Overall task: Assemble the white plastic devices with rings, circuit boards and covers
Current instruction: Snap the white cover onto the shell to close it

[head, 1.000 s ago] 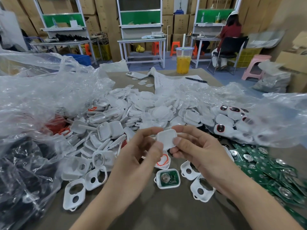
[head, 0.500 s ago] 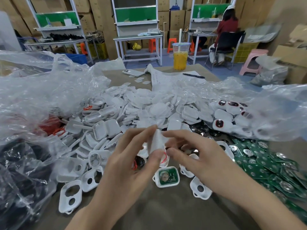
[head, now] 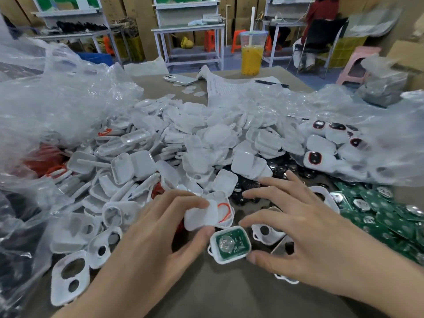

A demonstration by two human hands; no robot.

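One head-worn wide-angle camera looked forward and down. It sat close over the table (head: pixel 231 294), facing the room beyond.

White covers (head: pixel 200 218), green circuit boards (head: pixel 376 216)

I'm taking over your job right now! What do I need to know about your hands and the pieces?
Left hand pinches a white cover.
Right hand is open, spread over a white case with a green circuit board in it.
Done: the board sits in that case; finished devices lie in the bag on the right.
Left: close the case with the cover, then build more from the pile of covers and loose boards.
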